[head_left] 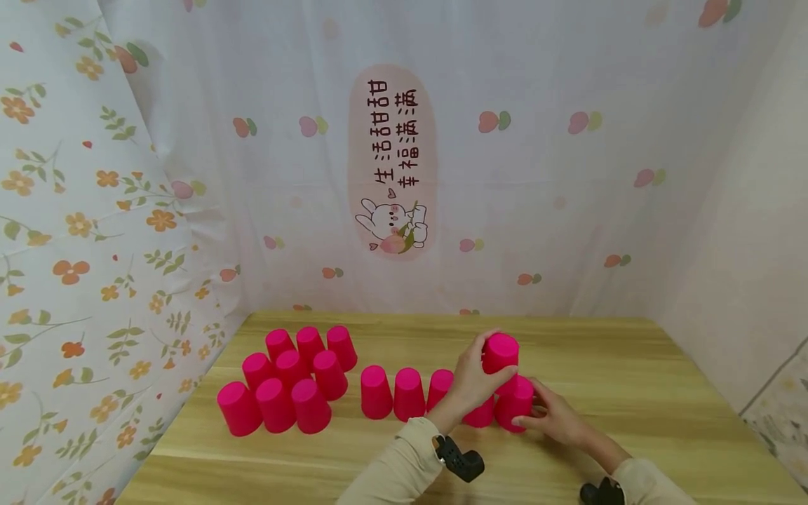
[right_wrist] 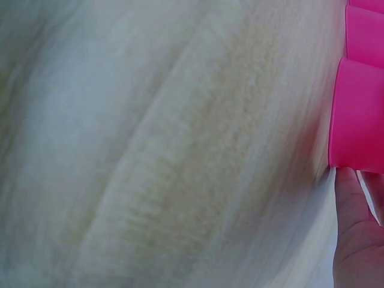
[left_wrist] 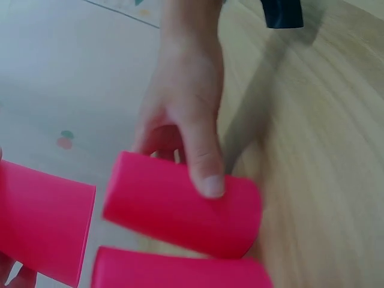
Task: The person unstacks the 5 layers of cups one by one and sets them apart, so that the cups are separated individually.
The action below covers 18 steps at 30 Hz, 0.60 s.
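My left hand (head_left: 472, 380) grips a bright pink plastic cup (head_left: 501, 352), upside down, just above the right end of a row of like cups. Below it, my right hand (head_left: 560, 419) has thumb and fingers around the sides of the row's rightmost cup (head_left: 516, 405), which stands inverted on the table. In the left wrist view the right thumb lies against that cup (left_wrist: 186, 207), and the raised cup (left_wrist: 42, 222) shows at the left edge. The right wrist view catches right-hand fingers (right_wrist: 354, 210) at a cup's rim. My left hand partly hides the row's middle cups (head_left: 440, 387).
The row's left end has two upside-down pink cups (head_left: 376, 393) close together. Farther left, several more inverted cups (head_left: 292, 370) stand grouped in three rows on the wooden table (head_left: 600, 365). Patterned cloth (head_left: 543, 182) hangs behind and at the sides.
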Each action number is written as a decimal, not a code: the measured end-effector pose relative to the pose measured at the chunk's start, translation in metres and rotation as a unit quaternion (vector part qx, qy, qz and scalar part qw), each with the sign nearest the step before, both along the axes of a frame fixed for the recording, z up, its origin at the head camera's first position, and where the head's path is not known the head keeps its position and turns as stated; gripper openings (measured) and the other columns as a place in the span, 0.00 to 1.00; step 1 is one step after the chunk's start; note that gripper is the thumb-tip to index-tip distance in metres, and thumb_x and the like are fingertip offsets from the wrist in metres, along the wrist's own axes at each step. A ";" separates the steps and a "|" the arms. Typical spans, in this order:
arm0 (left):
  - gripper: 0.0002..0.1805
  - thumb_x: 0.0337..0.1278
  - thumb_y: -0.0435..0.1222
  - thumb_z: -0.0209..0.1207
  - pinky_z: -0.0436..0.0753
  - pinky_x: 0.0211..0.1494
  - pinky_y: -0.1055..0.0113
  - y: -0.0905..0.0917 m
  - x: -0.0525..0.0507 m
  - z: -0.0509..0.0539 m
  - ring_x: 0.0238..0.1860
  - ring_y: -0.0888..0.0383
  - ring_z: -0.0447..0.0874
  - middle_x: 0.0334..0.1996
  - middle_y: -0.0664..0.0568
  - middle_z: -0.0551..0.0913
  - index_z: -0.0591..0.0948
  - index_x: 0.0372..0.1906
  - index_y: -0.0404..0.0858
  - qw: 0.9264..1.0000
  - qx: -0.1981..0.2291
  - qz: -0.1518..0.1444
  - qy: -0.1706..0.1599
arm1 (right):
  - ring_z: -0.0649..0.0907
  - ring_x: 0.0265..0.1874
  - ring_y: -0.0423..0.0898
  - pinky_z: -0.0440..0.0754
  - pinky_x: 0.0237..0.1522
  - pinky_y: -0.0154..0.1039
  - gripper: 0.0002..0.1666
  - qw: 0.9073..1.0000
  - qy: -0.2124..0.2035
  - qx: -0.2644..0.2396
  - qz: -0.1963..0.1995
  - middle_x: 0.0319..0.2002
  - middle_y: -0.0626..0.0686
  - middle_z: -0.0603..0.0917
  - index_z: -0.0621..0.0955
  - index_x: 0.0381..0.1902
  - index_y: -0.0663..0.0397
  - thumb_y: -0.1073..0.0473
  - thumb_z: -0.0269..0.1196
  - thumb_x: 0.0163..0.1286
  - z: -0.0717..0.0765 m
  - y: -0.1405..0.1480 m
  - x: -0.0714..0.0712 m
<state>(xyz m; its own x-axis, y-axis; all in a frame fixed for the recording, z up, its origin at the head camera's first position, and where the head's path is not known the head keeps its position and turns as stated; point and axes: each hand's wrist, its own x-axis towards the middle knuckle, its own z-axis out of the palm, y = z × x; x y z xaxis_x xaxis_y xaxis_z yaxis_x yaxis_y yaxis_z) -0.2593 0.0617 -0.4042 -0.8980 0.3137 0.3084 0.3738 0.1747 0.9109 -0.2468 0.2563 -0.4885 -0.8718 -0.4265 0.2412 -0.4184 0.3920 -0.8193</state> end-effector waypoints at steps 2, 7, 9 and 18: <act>0.31 0.47 0.38 0.62 0.76 0.40 0.73 -0.005 -0.002 0.004 0.45 0.62 0.74 0.47 0.55 0.75 0.66 0.59 0.49 1.000 0.001 0.001 0.008 | 0.77 0.44 0.57 0.78 0.41 0.44 0.35 1.000 0.000 0.006 0.001 0.48 0.63 0.73 0.63 0.56 0.62 0.59 0.65 0.53 0.000 0.001 -0.002; 0.31 0.46 0.39 0.63 0.74 0.49 0.67 -0.023 -0.011 0.014 0.47 0.62 0.74 0.46 0.55 0.76 0.66 0.59 0.47 0.998 -0.009 -0.010 0.061 | 0.78 0.44 0.53 0.78 0.40 0.43 0.35 1.000 0.000 0.010 0.001 0.47 0.62 0.73 0.63 0.55 0.62 0.59 0.65 0.53 0.000 0.001 -0.002; 0.31 0.46 0.39 0.64 0.72 0.52 0.66 -0.033 -0.016 0.018 0.48 0.62 0.73 0.47 0.55 0.76 0.67 0.58 0.46 0.997 -0.015 -0.011 0.076 | 0.78 0.44 0.49 0.78 0.40 0.43 0.34 1.000 0.004 0.009 0.001 0.46 0.62 0.73 0.64 0.55 0.63 0.59 0.66 0.53 0.001 0.001 -0.003; 0.32 0.46 0.37 0.64 0.72 0.52 0.62 -0.080 -0.039 0.037 0.50 0.55 0.71 0.49 0.51 0.73 0.66 0.59 0.43 0.997 -0.039 -0.022 0.059 | 0.76 0.43 0.33 0.78 0.40 0.44 0.35 1.000 0.015 0.000 0.008 0.46 0.64 0.73 0.64 0.54 0.65 0.60 0.66 0.53 0.002 0.001 -0.001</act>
